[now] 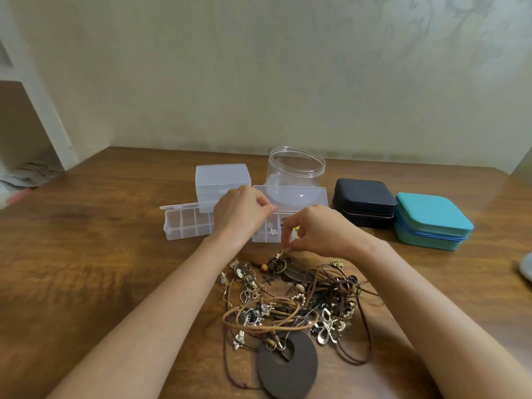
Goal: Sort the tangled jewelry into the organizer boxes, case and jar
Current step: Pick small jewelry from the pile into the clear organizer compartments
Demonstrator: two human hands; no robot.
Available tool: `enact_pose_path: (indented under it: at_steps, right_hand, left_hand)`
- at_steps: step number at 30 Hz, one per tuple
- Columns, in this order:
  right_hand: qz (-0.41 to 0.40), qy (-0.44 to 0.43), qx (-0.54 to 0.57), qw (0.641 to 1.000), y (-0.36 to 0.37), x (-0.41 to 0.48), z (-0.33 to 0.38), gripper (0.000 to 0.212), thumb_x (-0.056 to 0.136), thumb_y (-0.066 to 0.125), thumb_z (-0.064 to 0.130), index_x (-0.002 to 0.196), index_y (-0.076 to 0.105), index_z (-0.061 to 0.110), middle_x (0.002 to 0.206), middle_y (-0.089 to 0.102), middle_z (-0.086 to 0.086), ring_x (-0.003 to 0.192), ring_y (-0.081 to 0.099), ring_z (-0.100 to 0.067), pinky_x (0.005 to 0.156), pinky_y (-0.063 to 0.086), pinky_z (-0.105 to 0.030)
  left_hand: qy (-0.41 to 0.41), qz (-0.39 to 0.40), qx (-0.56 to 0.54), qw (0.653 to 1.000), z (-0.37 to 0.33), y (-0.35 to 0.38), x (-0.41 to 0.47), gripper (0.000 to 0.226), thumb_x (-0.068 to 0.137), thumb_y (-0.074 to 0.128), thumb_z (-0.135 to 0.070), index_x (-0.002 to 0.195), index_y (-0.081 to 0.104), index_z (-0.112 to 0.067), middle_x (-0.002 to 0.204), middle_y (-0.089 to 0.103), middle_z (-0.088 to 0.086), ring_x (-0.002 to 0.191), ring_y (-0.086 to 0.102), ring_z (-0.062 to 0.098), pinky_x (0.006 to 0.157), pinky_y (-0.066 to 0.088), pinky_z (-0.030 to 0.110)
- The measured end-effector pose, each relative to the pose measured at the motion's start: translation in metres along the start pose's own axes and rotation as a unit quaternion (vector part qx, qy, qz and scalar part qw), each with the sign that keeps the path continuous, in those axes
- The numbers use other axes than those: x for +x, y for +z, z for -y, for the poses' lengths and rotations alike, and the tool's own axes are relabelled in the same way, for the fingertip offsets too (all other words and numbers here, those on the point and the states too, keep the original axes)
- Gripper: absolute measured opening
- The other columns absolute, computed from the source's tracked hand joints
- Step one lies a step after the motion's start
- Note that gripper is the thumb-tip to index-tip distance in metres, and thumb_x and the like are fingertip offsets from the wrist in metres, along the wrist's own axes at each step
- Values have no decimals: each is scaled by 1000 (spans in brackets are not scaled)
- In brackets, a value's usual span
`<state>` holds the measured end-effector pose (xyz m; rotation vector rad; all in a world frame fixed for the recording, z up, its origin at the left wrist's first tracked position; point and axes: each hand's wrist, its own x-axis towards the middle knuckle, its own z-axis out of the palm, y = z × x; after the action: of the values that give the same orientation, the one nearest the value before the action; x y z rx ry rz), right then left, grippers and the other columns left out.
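A tangled pile of jewelry [299,303] with cords, chains, charms and a brown oval pendant [288,367] lies on the wooden table [100,269] in front of me. My right hand [319,230] pinches a small metal piece at the pile's far edge, just before an open clear organizer box [269,236]. My left hand [244,214] hovers over that box's left side, fingers curled, fingertips near the lid edge [290,197]. A second open organizer box [187,224] sits to the left.
A shut clear box [221,177] and an open clear jar [296,168] stand behind the organizers. A black case [365,201] and a teal case [431,220], both zipped, sit to the right. A pale dish edge [526,267] shows at the far right.
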<state>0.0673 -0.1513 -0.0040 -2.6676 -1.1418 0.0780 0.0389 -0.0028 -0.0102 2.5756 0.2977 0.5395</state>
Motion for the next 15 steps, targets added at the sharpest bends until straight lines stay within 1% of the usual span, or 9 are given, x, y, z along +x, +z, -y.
enact_pose_path:
  at_steps: [1, 2, 4, 6, 8, 9, 10, 12, 15]
  right_hand:
    - [-1, -5, -5, 1000, 1, 0, -1, 7, 84, 69, 28, 91, 71, 30, 90, 62, 13, 82, 53, -5, 63, 39, -17]
    - [-2, -10, -13, 1000, 1, 0, -1, 7, 84, 69, 29, 91, 71, 30, 90, 62, 12, 81, 52, -4, 63, 39, -16]
    - [-2, -16, -25, 1000, -1, -1, -2, 9, 85, 68, 30, 94, 70, 28, 80, 54, 17, 77, 49, -2, 58, 33, -14]
    - [-15, -14, 1, 1000, -7, -2, -4, 9, 85, 68, 28, 94, 70, 26, 73, 50, 19, 71, 50, 2, 56, 32, -13]
    - [-62, -2, 62, 996, -10, -2, -6, 7, 85, 70, 26, 91, 70, 22, 62, 48, 17, 57, 50, 10, 53, 31, -15]
    - [-98, 8, 92, 991, -9, 0, -7, 6, 84, 71, 27, 88, 70, 22, 57, 47, 16, 51, 49, 10, 52, 30, -17]
    - [-134, 20, 111, 984, -7, 1, -8, 5, 84, 72, 28, 86, 70, 23, 54, 46, 14, 46, 47, 4, 52, 31, -19]
    - [-189, 38, 120, 974, 3, 5, -6, 6, 84, 72, 30, 82, 67, 27, 53, 45, 14, 43, 39, -2, 53, 32, -20]
    - [-227, 53, 121, 965, 15, 11, -3, 5, 84, 71, 30, 84, 67, 26, 53, 44, 16, 45, 37, -1, 51, 30, -18]
  left_hand:
    - [3, -3, -8, 1000, 2, -4, 0, 23, 89, 61, -38, 98, 72, -19, 100, 71, -2, 81, 63, 15, 68, 39, 24]
    - [9, -2, -14, 1000, 5, -8, 0, 22, 90, 61, -37, 97, 72, -19, 88, 70, -3, 75, 61, 13, 69, 41, 24]
    - [41, 8, -27, 999, 17, -13, -1, 19, 90, 61, -34, 94, 70, -18, 63, 62, -9, 64, 60, 8, 73, 47, 25]
    - [87, -2, -61, 994, 30, -16, -5, 11, 91, 61, -27, 89, 68, -19, 53, 58, -12, 60, 59, 2, 71, 47, 24]
    - [133, -26, -71, 988, 36, -17, -9, 6, 91, 60, -23, 92, 65, -20, 54, 55, -16, 59, 58, -1, 64, 46, 22]
    - [150, -33, -61, 986, 36, -18, -10, 7, 91, 60, -23, 95, 65, -20, 56, 55, -17, 60, 57, -1, 63, 46, 22]
    - [163, -36, -47, 985, 35, -18, -10, 8, 92, 59, -24, 97, 64, -20, 58, 56, -16, 62, 58, 0, 63, 48, 23]
    - [173, -31, -20, 984, 30, -22, -11, 11, 92, 57, -28, 99, 63, -21, 66, 62, -11, 67, 60, 5, 63, 50, 27]
    - [159, 21, 29, 987, 27, -29, -12, 13, 93, 55, -34, 94, 62, -23, 72, 64, -10, 71, 59, 6, 61, 46, 23]
